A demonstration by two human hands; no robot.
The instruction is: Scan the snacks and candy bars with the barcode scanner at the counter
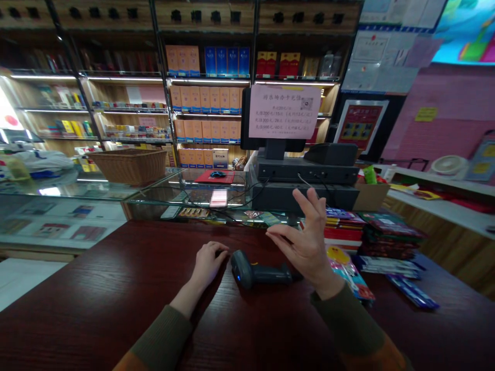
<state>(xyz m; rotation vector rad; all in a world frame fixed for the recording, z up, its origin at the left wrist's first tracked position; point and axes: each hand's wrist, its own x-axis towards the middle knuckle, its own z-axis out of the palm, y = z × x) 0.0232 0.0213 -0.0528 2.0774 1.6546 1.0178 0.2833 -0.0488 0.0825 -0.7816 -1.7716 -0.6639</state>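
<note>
My left hand (209, 262) rests on the dark red wooden table, its fingers loosely stretched out and slightly bent, with nothing visible in them. Just to its right lies a dark grey barcode scanner (257, 273), head toward that hand and a small blue light glowing on it. Above the scanner's handle end, my right hand (307, 245) is raised off the table. Its thumb and index finger meet at the tips in a pinch, and the other fingers point upward. I see nothing held between them. Neither hand touches the scanner.
Stacked packets (390, 234) and a colourful package (350, 273) lie on the right, beside blue-and-white packets (412, 291). Beyond the table stand a glass counter (185, 191), a wicker basket (129, 166) and a dark point-of-sale terminal (305, 178) bearing a pink sign (285, 112). Boxed shelves line the back.
</note>
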